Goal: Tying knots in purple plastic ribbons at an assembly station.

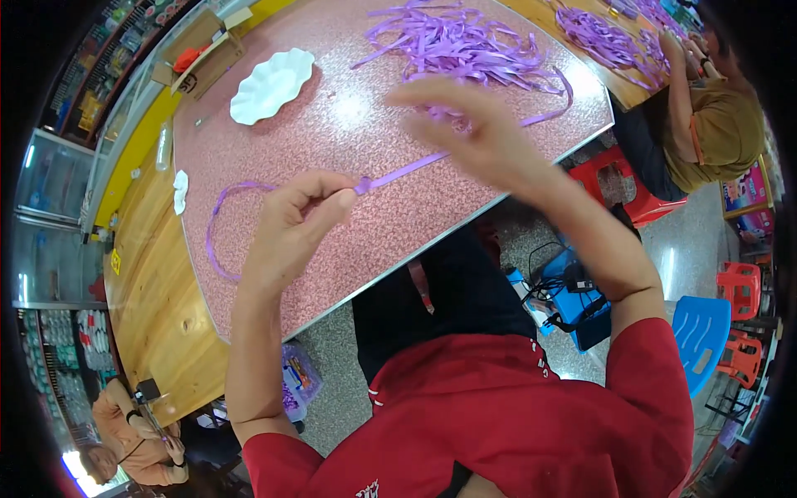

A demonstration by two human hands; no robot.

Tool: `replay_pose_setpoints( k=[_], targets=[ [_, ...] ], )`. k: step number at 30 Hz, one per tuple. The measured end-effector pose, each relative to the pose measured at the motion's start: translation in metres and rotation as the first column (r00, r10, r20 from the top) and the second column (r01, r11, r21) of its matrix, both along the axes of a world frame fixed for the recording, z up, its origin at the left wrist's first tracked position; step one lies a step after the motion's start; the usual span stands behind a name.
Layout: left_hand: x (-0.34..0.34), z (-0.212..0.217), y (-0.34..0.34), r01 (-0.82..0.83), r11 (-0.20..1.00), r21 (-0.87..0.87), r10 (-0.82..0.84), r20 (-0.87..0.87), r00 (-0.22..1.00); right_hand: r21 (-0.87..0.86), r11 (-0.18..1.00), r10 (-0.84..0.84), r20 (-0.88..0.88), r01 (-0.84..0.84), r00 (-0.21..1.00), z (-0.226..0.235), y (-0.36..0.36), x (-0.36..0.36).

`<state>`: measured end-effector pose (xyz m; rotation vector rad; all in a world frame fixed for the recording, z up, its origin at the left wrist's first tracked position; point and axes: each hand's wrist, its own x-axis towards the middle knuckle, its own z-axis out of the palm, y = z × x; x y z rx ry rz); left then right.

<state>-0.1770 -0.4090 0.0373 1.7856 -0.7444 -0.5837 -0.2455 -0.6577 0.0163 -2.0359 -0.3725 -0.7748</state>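
Pinching the purple ribbon (pixel 407 170) between thumb and forefinger, the left hand (pixel 290 220) is positioned above the pink tabletop (pixel 390 241), left of centre. A small bunched portion of ribbon sits at the fingertips; from where I stand I cannot tell whether it is folded or knotted. On the left side, the ribbon forms a wide loop on the tabletop. On the right side, it runs straight from the pinch, passes beneath the right hand (pixel 473 137), and curves at the right edge toward the ribbon pile (pixel 465 51) at the far side.

The right hand is raised over this run, blurred, with fingers extended and spread; it appears released, and I see nothing gripped in it.

Surrounding items: a white scalloped dish (pixel 274 85) rests at the far left of the tabletop. Beyond it stands a cardboard box (pixel 212 66) with its flaps raised. A second ribbon heap (pixel 602 37) lies on the far-right wooden table, beside a seated co-worker (pixel 726 133) in an olive shirt. A clear container (pixel 303 378) with purple contents is below the tabletop, near left.
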Motion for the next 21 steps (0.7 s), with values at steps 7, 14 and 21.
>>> replay_pose_setpoints(
  k=[7,14,21],
  targets=[
    [-0.006,0.010,0.021,-0.089,0.996,-0.003,0.089,0.075,0.993,0.341,0.911,0.377,-0.453,-0.234,0.808,-0.001,0.042,-0.001],
    [0.006,-0.017,0.049,-0.151,0.986,-0.074,0.139,-0.154,0.978,0.312,0.916,0.385,-0.502,-0.253,0.775,-0.001,0.035,-0.002],
    [-0.003,-0.023,0.042,-0.138,0.965,-0.221,0.034,-0.416,0.909,0.468,0.842,0.520,-0.575,-0.267,0.631,-0.016,0.040,0.007]
  ],
)
